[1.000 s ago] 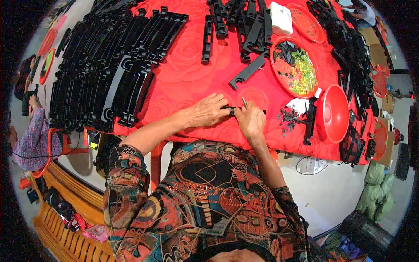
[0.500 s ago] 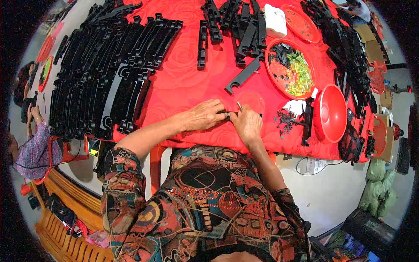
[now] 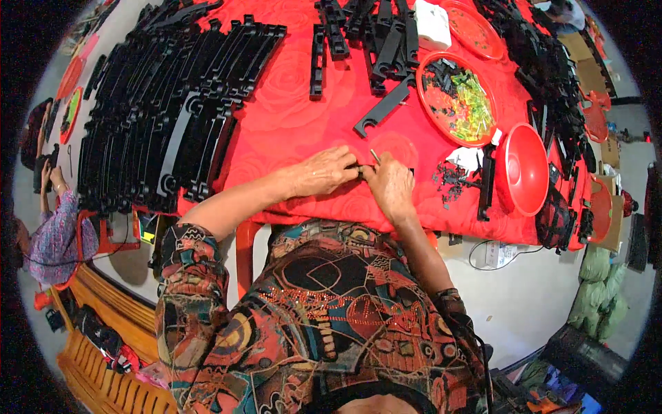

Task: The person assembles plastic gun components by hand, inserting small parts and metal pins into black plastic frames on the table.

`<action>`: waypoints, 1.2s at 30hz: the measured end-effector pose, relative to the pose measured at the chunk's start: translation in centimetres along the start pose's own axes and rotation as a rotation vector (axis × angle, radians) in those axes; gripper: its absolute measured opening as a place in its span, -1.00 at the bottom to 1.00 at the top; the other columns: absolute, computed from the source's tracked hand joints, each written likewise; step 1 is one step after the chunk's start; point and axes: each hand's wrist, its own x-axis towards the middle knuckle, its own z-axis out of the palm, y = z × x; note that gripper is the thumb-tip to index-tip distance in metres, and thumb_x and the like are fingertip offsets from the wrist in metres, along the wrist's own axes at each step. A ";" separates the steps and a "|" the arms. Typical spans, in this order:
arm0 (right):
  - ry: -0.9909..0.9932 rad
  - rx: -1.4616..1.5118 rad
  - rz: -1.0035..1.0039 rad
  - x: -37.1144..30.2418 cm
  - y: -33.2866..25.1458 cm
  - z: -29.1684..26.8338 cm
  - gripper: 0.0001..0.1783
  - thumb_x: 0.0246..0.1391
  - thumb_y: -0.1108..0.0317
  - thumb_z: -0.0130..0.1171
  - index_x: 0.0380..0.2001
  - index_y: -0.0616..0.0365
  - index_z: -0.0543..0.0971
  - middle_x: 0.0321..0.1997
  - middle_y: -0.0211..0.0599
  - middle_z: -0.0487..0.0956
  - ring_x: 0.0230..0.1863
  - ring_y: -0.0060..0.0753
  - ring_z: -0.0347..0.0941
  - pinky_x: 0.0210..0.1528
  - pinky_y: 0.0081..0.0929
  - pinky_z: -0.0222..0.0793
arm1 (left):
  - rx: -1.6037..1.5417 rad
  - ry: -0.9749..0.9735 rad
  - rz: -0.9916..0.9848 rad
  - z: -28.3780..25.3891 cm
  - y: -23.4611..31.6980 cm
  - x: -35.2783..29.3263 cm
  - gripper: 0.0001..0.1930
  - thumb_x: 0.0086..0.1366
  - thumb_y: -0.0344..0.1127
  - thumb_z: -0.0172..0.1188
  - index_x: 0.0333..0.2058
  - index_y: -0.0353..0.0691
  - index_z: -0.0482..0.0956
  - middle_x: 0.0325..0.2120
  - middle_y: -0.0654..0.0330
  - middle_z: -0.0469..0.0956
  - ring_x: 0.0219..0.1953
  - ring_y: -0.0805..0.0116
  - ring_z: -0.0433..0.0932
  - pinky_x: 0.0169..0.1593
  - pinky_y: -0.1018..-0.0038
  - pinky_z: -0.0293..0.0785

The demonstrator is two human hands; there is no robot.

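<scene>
Near the front edge of the red-covered table, my left hand (image 3: pixel 327 171) has its fingers closed around a black plastic piece (image 3: pixel 360 170), mostly hidden by the hands. My right hand (image 3: pixel 391 185) pinches close beside it, thumb toward the piece. A thin metal tool (image 3: pixel 374 156), slim as a rod, sticks up from the right fist; its lower end is hidden. A dark end shows just past the right knuckles; whether it belongs to the held piece I cannot tell. Beyond the hands lies a notched black plastic bar (image 3: pixel 383 109).
Rows of black bars (image 3: pixel 155 131) are stacked at left, with more piled at the back and right. A red tray (image 3: pixel 431 117) holds black and yellow-green bits. To the right are a red bowl (image 3: pixel 529 172) and black scraps (image 3: pixel 452 183). Another person's hand (image 3: pixel 58 179) is at far left.
Both hands stay together at the same place on the table, the fingers shifting slightly around the black piece. The whole view has moved a little, so the table sits higher.
</scene>
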 end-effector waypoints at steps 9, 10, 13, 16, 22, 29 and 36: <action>0.212 0.387 0.034 -0.8 4.9 -1.7 -0.64 0.00 0.20 0.17 -0.61 0.32 0.42 -0.73 -0.08 0.35 -0.69 -0.26 0.29 -0.57 -0.26 0.20 | -0.007 -0.002 -0.033 -0.2 0.4 -0.2 -0.85 -0.02 -0.41 0.12 -0.41 -0.23 0.43 -0.41 0.11 0.32 -0.29 0.14 0.32 -0.22 0.29 0.34; 0.216 0.426 0.053 -0.9 5.1 -1.8 -0.62 0.02 0.20 0.15 -0.63 0.32 0.40 -0.76 -0.14 0.27 -0.70 -0.39 0.19 -0.60 -0.30 0.14 | -0.006 -0.003 -0.035 -0.1 0.4 -0.2 -0.85 -0.02 -0.41 0.12 -0.41 -0.23 0.43 -0.41 0.11 0.32 -0.29 0.14 0.32 -0.22 0.29 0.34; 0.224 0.575 0.009 -1.0 5.7 -1.1 -0.64 0.10 0.23 0.10 -0.61 0.29 0.37 -0.75 -0.33 0.24 -0.66 -0.52 0.10 -0.61 -0.37 0.07 | 0.018 -0.017 -0.025 0.2 0.3 0.2 -0.85 -0.04 -0.41 0.13 -0.42 -0.22 0.42 -0.41 0.11 0.31 -0.30 0.14 0.32 -0.22 0.29 0.34; 0.149 0.796 0.026 -1.4 5.2 -1.5 -0.72 0.16 0.29 0.01 -0.55 0.25 0.44 -0.66 -0.44 0.34 -0.61 -0.58 0.18 -0.55 -0.49 0.14 | 0.042 -0.009 -0.036 0.1 0.7 0.2 -0.86 -0.04 -0.42 0.13 -0.43 -0.22 0.42 -0.42 0.12 0.31 -0.30 0.14 0.31 -0.23 0.29 0.33; 0.263 1.200 -0.060 -0.7 4.4 -1.2 -0.73 0.24 0.29 -0.09 -0.33 0.25 0.52 -0.30 -0.30 0.50 -0.38 -0.60 0.39 -0.30 -0.56 0.34 | 0.080 0.075 -0.099 0.8 1.6 -0.2 -0.87 -0.02 -0.43 0.11 -0.42 -0.23 0.42 -0.38 0.13 0.34 -0.27 0.16 0.33 -0.23 0.31 0.33; 0.161 1.153 -0.080 -1.5 4.0 -0.5 -0.79 0.21 0.35 -0.03 -0.29 0.28 0.52 -0.32 -0.33 0.48 -0.37 -0.57 0.44 -0.32 -0.62 0.38 | 0.146 0.162 -0.150 0.6 2.3 -0.3 -0.86 -0.02 -0.40 0.12 -0.43 -0.27 0.45 -0.31 0.11 0.42 -0.23 0.17 0.40 -0.18 0.34 0.41; 0.307 0.814 -0.412 -1.1 2.7 1.3 -0.96 0.04 0.51 0.12 -0.40 0.24 0.49 -0.39 -0.21 0.47 -0.35 -0.32 0.43 -0.29 -0.46 0.34 | 0.181 0.247 -0.139 1.6 2.0 -1.1 -0.87 -0.04 -0.41 0.13 -0.47 -0.30 0.49 -0.33 0.14 0.48 -0.27 0.22 0.44 -0.17 0.37 0.41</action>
